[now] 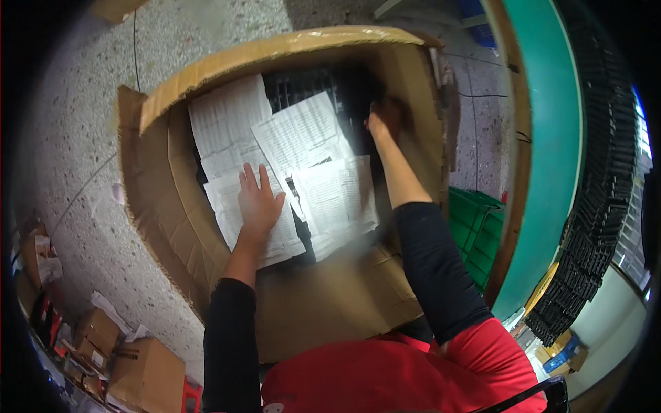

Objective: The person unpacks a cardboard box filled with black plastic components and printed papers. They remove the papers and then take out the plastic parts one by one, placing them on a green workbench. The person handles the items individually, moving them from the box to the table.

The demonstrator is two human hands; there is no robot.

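A large open cardboard box (289,45) sits in front of me. Several printed white sheets (231,113) lie in it, partly overlapping, over black ridged parts (303,89) that show at the back and through the gaps. My left hand (260,201) rests with its fingers spread on the near left sheet. At the box's far right corner, my right hand (384,122) is curled inward, beside a dark blurred shape (359,86). Shadow hides most of its fingers, and what they hold cannot be made out.
To the right stands a green-topped table (544,138) with rows of black parts (599,179) along its far side. A green crate (476,230) is between box and table. Smaller cardboard boxes (146,375) stand on the speckled floor (89,165) at lower left.
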